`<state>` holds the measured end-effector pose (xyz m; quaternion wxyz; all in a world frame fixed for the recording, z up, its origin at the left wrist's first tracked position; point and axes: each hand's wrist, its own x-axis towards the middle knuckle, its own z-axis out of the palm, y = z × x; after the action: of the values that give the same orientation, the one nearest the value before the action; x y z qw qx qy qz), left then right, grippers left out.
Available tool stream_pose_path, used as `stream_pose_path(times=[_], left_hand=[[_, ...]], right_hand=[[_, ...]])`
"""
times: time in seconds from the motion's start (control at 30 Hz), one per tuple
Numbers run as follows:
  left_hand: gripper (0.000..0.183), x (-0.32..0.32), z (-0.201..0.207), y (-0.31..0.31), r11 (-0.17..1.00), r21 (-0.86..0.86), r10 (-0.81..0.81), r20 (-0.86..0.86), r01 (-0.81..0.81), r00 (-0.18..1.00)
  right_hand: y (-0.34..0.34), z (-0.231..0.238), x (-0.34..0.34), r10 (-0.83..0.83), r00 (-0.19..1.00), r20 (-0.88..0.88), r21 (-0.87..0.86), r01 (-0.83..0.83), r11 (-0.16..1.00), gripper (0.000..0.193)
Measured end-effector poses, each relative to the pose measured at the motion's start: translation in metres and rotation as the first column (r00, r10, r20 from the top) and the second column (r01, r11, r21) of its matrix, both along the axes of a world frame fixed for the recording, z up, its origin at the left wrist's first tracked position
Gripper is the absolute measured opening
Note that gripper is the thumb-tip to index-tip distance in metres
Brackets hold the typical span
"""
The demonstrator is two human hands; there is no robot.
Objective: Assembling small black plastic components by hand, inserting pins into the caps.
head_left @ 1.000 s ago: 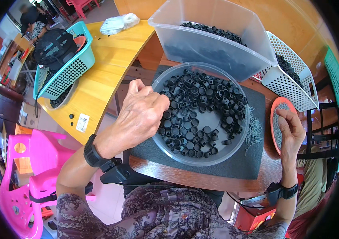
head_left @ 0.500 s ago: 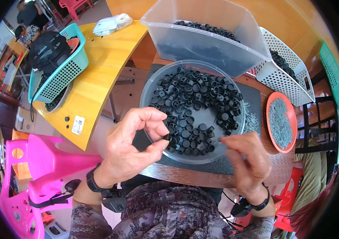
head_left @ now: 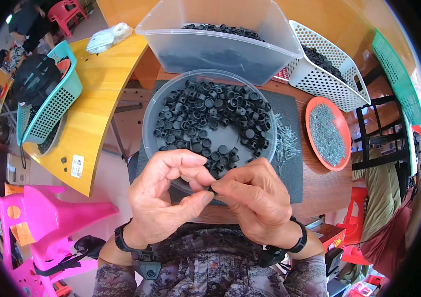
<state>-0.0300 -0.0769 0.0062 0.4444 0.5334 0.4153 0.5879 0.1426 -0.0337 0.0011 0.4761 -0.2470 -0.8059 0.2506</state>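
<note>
My left hand (head_left: 168, 195) and my right hand (head_left: 252, 195) meet close to my chest, fingertips touching around one small black plastic cap (head_left: 211, 188) pinched between them. Just beyond the hands lies a round clear tray (head_left: 152, 126) filled with several black caps (head_left: 210, 119). The tray rests on a dark mat (head_left: 292, 173), and a scatter of small grey screws (head_left: 285, 141) lies on the mat to the tray's right.
A clear tub (head_left: 220, 49) of black caps stands behind the tray, a white basket (head_left: 336, 91) of black parts to its right. An orange dish (head_left: 341, 163) holds grey screws. Left: a yellow table (head_left: 94, 109) with a teal basket (head_left: 67, 99); pink plastic stools (head_left: 47, 218).
My right hand came in from the orange dish at the right to meet my left hand. My left hand drew back from the tray with a black cap toward my chest.
</note>
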Motion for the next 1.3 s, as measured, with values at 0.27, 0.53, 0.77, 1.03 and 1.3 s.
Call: stream_pose_path(times=[0.27, 0.53, 0.77, 1.03, 1.3], left_hand=[[0.043, 0.015, 0.003, 0.008, 0.988, -0.040, -0.142, 0.080, 0.146, 0.987], [0.027, 0.034, -0.001, 0.002, 0.973, -0.180, -0.123, 0.124, 0.144, 0.985], [0.025, 0.039, -0.007, 0.001, 0.974, -0.200, -0.056, 0.248, 0.108, 0.967], [0.026, 0.039, -0.014, -0.001, 0.979, -0.145, -0.098, 0.267, 0.140, 0.959], [0.026, 0.045, -0.014, -0.004, 0.973, -0.176, -0.099, 0.281, 0.152, 0.955]], right_hand=[[0.000, 0.007, 0.020, -0.046, 0.995, 0.090, 0.151, 0.032, 0.988, 0.039], [-0.004, -0.005, 0.026, -0.208, 0.978, 0.008, 0.294, 0.196, 0.936, 0.040], [-0.013, -0.004, 0.026, -0.193, 0.981, -0.025, 0.241, 0.194, 0.951, 0.042], [-0.015, -0.002, 0.033, -0.167, 0.985, -0.033, 0.097, 0.170, 0.981, 0.045], [-0.024, -0.001, 0.035, -0.230, 0.973, 0.005, 0.133, 0.228, 0.965, 0.040]])
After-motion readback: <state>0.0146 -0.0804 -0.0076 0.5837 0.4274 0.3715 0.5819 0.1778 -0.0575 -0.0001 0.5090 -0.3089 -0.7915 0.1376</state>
